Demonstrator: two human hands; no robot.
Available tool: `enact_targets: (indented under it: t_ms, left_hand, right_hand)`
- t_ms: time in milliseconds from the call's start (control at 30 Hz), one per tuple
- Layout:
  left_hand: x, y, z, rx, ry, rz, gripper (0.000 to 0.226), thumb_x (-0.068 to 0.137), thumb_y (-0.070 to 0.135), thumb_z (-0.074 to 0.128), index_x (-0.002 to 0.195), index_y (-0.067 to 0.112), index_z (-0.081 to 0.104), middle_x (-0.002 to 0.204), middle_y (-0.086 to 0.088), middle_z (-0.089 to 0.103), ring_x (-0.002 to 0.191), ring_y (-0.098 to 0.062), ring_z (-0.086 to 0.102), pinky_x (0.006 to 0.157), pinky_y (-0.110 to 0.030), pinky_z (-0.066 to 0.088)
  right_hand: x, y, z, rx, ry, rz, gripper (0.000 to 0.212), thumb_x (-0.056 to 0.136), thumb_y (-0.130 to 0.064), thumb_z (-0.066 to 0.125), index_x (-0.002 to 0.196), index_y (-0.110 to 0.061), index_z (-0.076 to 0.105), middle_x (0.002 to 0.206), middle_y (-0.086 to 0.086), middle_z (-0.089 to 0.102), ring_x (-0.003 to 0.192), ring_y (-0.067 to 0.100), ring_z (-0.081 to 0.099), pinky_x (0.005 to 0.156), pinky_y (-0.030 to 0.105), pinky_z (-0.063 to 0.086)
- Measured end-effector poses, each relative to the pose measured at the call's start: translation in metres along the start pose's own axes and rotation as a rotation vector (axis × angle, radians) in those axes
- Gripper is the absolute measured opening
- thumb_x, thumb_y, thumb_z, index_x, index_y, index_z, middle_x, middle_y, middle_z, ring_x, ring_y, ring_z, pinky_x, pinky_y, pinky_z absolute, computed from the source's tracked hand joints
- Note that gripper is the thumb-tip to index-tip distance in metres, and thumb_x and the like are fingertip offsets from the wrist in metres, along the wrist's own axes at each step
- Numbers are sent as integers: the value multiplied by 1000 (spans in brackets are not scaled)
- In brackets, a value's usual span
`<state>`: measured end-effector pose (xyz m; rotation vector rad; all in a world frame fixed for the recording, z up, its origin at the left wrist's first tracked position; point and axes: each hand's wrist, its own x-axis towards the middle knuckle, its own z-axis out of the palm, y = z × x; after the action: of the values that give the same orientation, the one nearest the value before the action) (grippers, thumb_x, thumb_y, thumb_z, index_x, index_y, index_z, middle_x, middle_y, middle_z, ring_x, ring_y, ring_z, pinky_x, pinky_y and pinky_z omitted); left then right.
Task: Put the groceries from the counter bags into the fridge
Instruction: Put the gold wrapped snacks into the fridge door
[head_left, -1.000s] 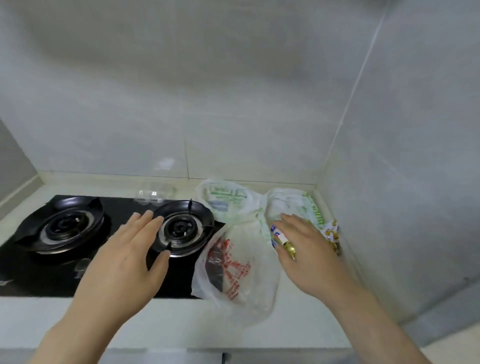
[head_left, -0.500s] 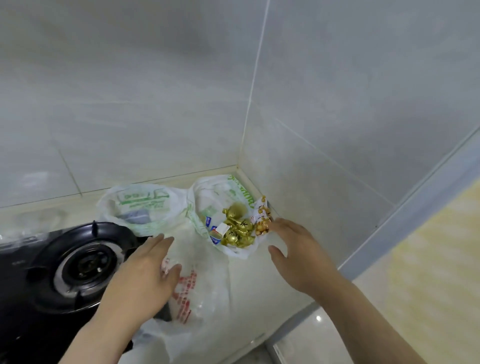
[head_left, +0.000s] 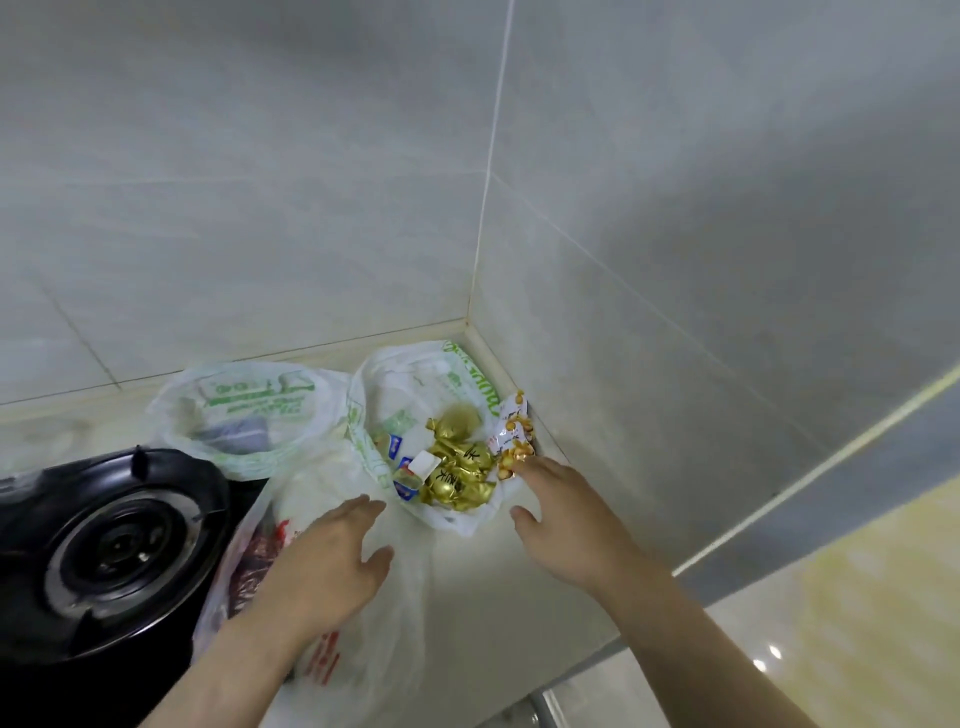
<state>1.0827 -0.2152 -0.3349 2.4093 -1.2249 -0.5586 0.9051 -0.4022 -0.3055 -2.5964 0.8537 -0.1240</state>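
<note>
Three thin plastic bags lie in the counter's corner. The right bag gapes open, showing gold-wrapped sweets and small blue-and-white packets. A white packet with gold print leans at its right edge. My right hand hovers open just in front of that packet, fingertips near it. My left hand lies open, fingers straight, on the red-printed bag in front. The green-printed bag sits behind at the left, something dark inside.
A black gas hob with a round burner fills the left. Tiled walls meet in a corner right behind the bags. The pale counter ends at the lower right, with yellowish floor beyond.
The view swung right toward the corner. My right hand left the bag top, exposing the sweets, and now reaches toward the packet at the bag's right. My left hand moved from the burner onto the red-printed bag.
</note>
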Motion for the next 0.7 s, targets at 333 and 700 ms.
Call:
enact_targets:
  t_ms: [333,700]
  left_hand:
    - [62,-31,75,119,-251,-265,64,87,37,56,142,11,35,149,-5,35,139,-19,31,111,-32,31]
    - [57,-34,113,220,-426,-329,87,86,21,52,151,2,-2,159,-15,-6,148,-27,2,113,-42,33]
  right_hand:
    - [85,42,62,-75,-164,11,40,88,-23,55,126,-10,54,121,6,59,113,27,56,91,39,49]
    - [179,49,97,12,-350,158,54,91,-18,55,144,-13,43,144,8,49,125,28,53,101,41,48]
